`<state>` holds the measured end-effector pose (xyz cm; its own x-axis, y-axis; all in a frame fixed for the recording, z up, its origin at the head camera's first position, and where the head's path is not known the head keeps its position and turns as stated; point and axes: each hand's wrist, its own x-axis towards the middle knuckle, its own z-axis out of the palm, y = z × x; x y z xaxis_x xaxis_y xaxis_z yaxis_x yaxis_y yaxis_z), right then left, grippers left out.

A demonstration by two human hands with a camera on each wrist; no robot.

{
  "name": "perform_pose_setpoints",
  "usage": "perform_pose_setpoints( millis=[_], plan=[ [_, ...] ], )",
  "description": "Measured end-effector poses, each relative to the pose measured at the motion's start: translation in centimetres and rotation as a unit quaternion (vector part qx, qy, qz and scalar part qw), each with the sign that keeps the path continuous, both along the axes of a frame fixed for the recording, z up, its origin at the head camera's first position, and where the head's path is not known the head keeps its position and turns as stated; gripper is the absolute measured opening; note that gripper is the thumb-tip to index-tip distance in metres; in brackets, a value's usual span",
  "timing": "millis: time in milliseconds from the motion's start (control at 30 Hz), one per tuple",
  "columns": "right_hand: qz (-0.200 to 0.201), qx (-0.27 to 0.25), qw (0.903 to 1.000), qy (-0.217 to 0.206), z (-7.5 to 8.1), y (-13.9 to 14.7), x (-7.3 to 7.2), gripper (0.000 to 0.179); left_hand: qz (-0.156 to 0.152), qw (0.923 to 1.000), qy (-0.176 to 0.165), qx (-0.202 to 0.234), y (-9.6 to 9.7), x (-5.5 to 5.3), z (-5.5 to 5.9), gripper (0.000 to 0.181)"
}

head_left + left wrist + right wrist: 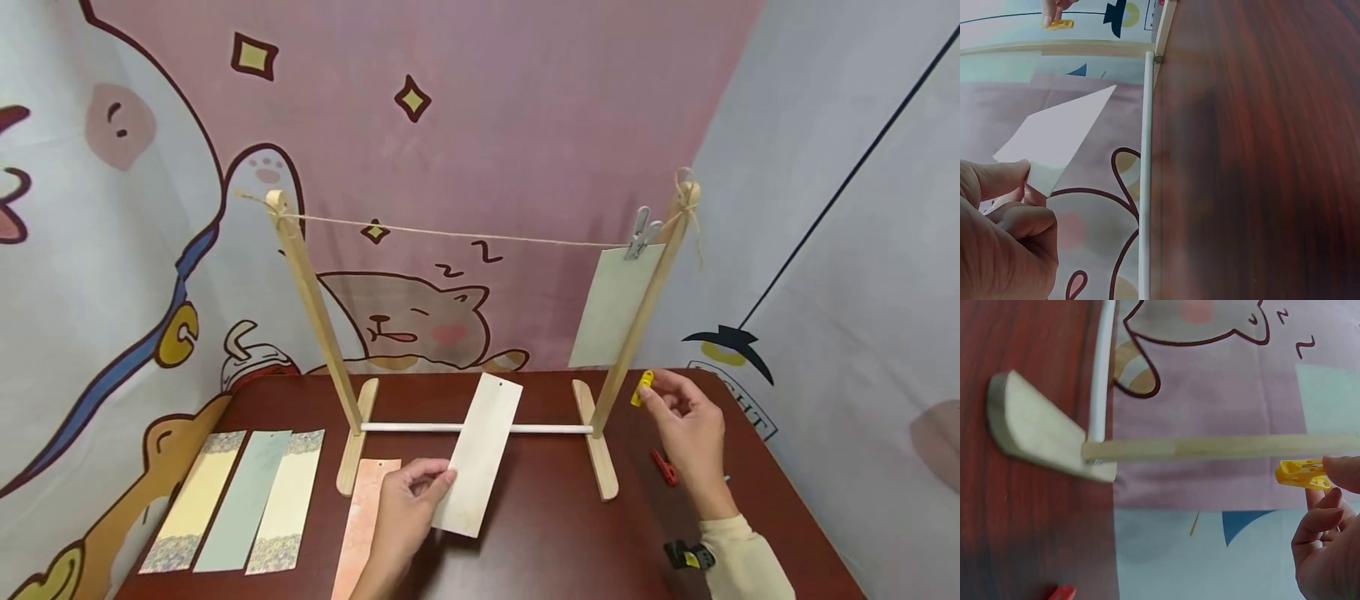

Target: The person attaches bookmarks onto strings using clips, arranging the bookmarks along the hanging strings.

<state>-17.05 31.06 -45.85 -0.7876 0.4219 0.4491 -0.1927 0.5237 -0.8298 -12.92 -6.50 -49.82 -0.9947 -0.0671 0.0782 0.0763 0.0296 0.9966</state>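
In the head view my left hand [408, 508] pinches a cream paper bookmark [480, 450] by its left edge, near the lower end. The bookmark has a small hole at its top and is held tilted in front of the white crossbar [412, 427]. My right hand [690, 425] pinches a yellow clothespin [642, 387] between thumb and fingers, right of the wooden stand's right post [645, 308]. From the twine line [450, 233] hangs a pale green bookmark [617, 308], held by a grey clothespin [640, 236] near the right post.
A yellow bookmark [198, 500], a green-grey one [243, 500] and a cream one [287, 500] with patterned ends lie at the left. A pink bookmark [363, 517] lies partly behind my left hand. A red clothespin [664, 467] rests below my right hand.
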Motion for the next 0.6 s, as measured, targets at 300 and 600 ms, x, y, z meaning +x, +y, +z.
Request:
perform_pose_setpoints(
  millis=[300,600],
  plan=[
    [0.039,-0.024,0.997,0.062,1.4,-1.1,-0.6,0.027,0.016,0.9996,0.013,0.018,0.5,-0.5,0.6,0.008],
    [0.104,-0.079,0.9892,0.066,2.9,-1.8,-1.0,0.029,0.012,0.9988,0.036,0.031,1.8,-0.8,0.9,0.008]
  ],
)
